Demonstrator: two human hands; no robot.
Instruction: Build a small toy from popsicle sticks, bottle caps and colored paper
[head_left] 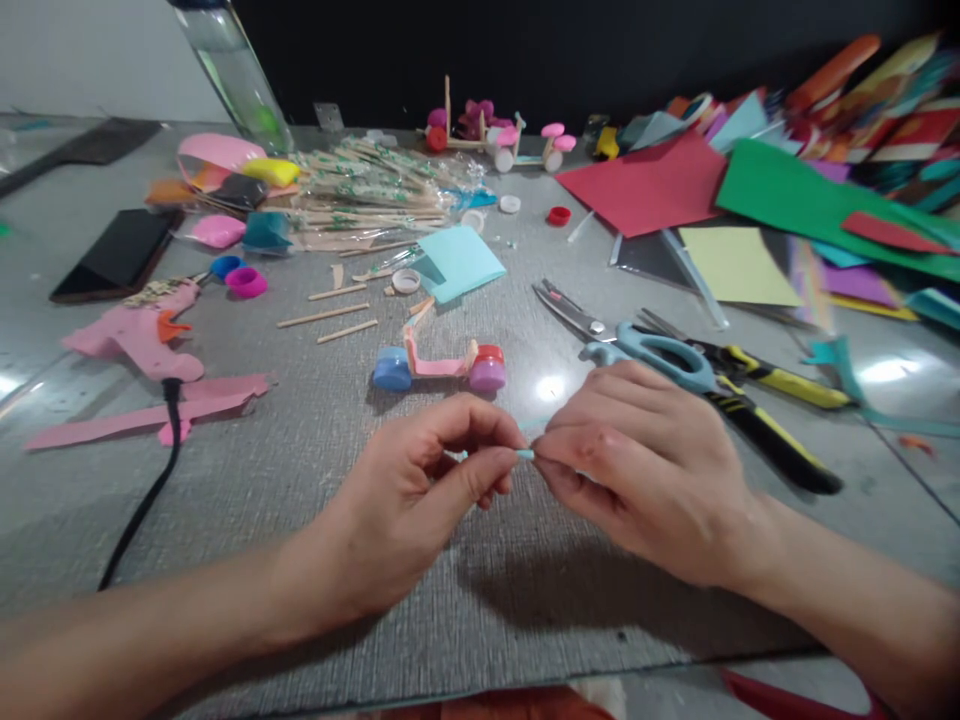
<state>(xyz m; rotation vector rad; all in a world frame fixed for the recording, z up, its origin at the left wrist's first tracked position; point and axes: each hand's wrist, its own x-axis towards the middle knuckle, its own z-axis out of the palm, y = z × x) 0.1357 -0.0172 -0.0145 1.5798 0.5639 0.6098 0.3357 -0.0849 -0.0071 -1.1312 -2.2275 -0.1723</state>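
Between the fingertips of both hands is a thin light-blue rolled strip (525, 454), perhaps paper. My left hand (431, 490) pinches it between thumb and forefinger, and a bit of it shows behind the thumb. At its other end the fingers of my right hand (645, 470) are closed; most of that end is hidden. Just beyond the hands stands a small toy scooter (442, 367) with a pink deck and bottle-cap wheels, blue at the left, red and purple at the right. Blue-handled scissors (660, 352) lie beyond my right hand.
Pliers (780, 420) with black-yellow handles lie at right. A pink glue gun (142, 325) with a black cord rests at left, near a phone (116, 255). Wooden sticks (367, 190), blue paper (461, 262), coloured sheets (832, 200) and a bottle (236, 75) lie or stand farther back.
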